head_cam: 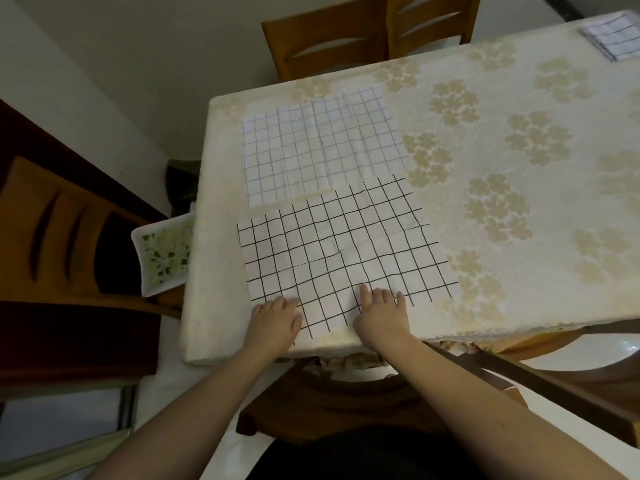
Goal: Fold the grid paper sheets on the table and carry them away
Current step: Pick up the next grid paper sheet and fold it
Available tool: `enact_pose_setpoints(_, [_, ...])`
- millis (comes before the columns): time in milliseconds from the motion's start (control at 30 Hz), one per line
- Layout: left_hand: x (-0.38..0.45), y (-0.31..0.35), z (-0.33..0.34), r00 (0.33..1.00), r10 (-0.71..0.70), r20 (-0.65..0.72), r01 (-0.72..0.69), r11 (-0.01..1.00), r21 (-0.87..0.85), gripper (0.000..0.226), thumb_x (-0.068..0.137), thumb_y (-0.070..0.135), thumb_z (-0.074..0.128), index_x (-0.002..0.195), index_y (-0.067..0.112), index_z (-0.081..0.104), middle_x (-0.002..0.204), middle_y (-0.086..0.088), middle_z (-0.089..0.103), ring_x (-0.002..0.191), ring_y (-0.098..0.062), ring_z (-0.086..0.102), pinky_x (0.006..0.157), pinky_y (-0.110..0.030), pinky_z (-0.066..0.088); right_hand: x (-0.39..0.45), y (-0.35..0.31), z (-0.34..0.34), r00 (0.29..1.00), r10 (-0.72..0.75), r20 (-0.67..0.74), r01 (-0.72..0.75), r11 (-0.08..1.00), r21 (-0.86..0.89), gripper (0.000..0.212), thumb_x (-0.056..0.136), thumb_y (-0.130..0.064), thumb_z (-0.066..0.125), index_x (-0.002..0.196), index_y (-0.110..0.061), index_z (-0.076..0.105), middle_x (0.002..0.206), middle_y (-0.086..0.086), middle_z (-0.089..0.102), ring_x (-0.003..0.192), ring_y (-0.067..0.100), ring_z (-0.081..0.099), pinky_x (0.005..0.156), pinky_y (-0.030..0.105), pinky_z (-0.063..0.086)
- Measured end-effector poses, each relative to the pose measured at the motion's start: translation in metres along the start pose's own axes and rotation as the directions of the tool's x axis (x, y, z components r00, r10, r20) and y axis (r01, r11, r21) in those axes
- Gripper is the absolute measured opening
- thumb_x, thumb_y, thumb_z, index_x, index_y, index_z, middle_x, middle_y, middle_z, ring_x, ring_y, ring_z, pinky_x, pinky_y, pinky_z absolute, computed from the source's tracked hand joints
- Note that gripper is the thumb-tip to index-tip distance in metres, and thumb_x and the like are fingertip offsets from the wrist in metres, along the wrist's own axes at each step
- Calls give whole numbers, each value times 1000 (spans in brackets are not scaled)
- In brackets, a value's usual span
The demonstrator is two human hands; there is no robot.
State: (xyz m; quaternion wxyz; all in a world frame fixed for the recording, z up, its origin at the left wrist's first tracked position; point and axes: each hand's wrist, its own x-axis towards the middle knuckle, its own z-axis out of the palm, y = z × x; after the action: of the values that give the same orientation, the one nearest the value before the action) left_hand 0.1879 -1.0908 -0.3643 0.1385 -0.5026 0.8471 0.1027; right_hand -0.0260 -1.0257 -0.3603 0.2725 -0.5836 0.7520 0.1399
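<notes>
A white sheet with a bold black grid [343,251] lies flat and creased near the table's front edge. Behind it, touching or slightly overlapping, lies a second sheet with a fainter grid [318,147], also unfolded. My left hand [275,318] rests flat on the near left corner of the black-grid sheet. My right hand [379,311] presses flat on its near edge, fingers spread. Neither hand grips the paper. A small folded stack of grid paper [613,38] sits at the far right corner of the table.
The table [519,202] wears a cream cloth with a floral print. Wooden chairs stand at the far side [346,39], at the left [52,244] and right in front of me [346,393]. A white tray with green-speckled contents [162,254] rests on the left chair.
</notes>
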Motion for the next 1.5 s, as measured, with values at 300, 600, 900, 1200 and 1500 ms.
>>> enact_pose_setpoints(300, [86, -28, -31, 973, 230, 0, -230, 970, -78, 49, 99, 35, 42, 145, 18, 42, 141, -5, 47, 125, -24, 47, 100, -40, 42, -1, -13, 12, 989, 114, -93, -103, 988, 113, 58, 93, -30, 37, 148, -17, 26, 151, 8, 32, 143, 30, 26, 118, 49, 15])
enact_pose_setpoints(600, [154, -50, -43, 827, 562, 25, -561, 827, -45, 53, 98, 37, 48, 147, 17, 40, 151, -10, 37, 133, -29, 39, 105, -43, 37, -11, -71, 27, 884, 407, -230, -326, 889, 322, 53, 92, -23, 45, 144, -11, 39, 151, 9, 39, 139, 30, 34, 114, 47, 23])
enact_pose_setpoints(900, [201, -63, -64, 836, 548, 45, -532, 827, -181, 55, 96, 37, 54, 146, 16, 41, 150, -9, 38, 131, -28, 42, 106, -38, 37, -20, -99, 28, 560, 790, 247, -277, -102, 955, 44, 94, -27, 54, 135, -15, 49, 109, 4, 63, 96, 23, 61, 82, 37, 52])
enact_pose_setpoints(1200, [255, -66, -71, 930, 362, 68, -324, 892, -315, 69, 87, 33, 70, 146, 15, 39, 146, -14, 38, 128, -31, 45, 104, -40, 42, 1, -89, 51, 519, 705, 483, -160, -476, 865, 28, 79, -31, 61, 104, -18, 56, 93, 11, 60, 71, 19, 57, 58, 30, 48])
enact_pose_setpoints(1500, [283, -46, -86, 982, 153, 114, -92, 903, -419, 43, 95, 32, 59, 129, 7, 54, 125, -12, 60, 105, -29, 60, 79, -32, 49, 9, -90, 46, 515, 644, 566, -6, -658, 753, 6, 93, -21, 60, 97, -16, 62, 88, 1, 68, 72, 14, 62, 61, 27, 42])
